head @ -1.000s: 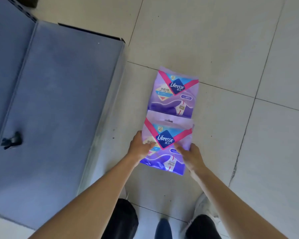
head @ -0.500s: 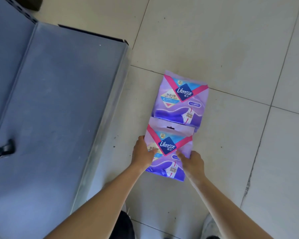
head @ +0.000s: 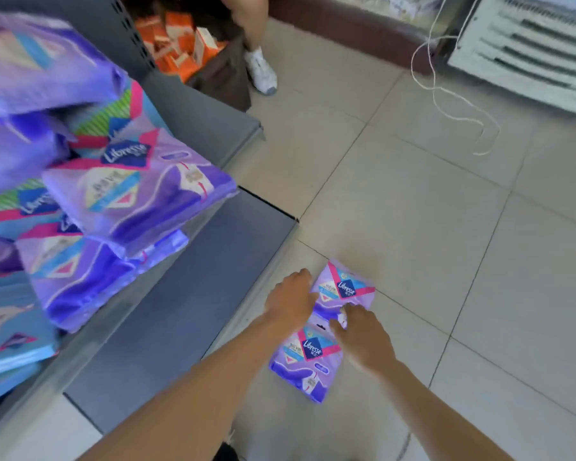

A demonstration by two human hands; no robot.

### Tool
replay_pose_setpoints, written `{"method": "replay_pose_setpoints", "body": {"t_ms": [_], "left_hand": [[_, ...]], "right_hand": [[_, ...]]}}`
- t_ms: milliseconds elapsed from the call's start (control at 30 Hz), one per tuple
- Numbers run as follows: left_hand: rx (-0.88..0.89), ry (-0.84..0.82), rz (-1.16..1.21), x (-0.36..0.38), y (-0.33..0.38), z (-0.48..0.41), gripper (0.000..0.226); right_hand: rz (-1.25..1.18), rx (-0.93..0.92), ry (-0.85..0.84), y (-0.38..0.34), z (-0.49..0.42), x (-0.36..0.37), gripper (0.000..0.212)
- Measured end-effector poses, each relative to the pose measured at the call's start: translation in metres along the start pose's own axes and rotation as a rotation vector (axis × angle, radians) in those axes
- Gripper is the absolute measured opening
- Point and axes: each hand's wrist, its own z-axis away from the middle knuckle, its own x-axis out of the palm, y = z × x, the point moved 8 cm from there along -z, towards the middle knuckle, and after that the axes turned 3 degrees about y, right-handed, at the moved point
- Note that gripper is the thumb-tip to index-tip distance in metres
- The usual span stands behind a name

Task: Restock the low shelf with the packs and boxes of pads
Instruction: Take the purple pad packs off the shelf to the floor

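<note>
Pick-up step, by the look of it: two purple pad packs lie on the floor [head: 413,227] at abt 5 o'clock of the view, end to end. The far pack [head: 345,287] is at 12 o'clock of the near pack [head: 305,359], edges touching. Left grip [head: 291,299] sits on the far pack's 9 o'clock edge, but its fingertips are hidden under the hand, so can't tell if it's clenched on the pack or just resting. Right grip [head: 363,334] has fingers fairly straight, tips on the seam where the packs meet: released, touching not grasping. Low shelf [head: 187,294] is just beside the packs at their 9 o'clock, w/ stocked packs [head: 130,194] piled at 9–10 o'clock of the view. Neither floor pack is shelved yet. Next move prob calls for both grips closing on the far pack, lifting it off the floor and laying it flat on the shelf; the film looks slippery, so hold firm
</note>
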Motion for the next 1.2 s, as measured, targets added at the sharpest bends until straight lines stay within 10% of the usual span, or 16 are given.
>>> {"method": "replay_pose_setpoints", "body": {"t_ms": [600,1067,1200], "left_hand": [[-0.047,0.547,0.144,-0.376,-0.009,0.189,0.023],[-0.546,0.548,0.177,-0.381,-0.180,0.263,0.031],[-0.760,0.505,0.625,-0.356,-0.202,0.232,0.035]], "right_hand": [[0.272,-0.602,0.201,-0.332,0.113,-0.261,0.042],[0.333,-0.781,0.141,-0.451,0.128,-0.203,0.038],[0.452,-0.743,0.222,-0.485,0.097,-0.214,0.056]]}}
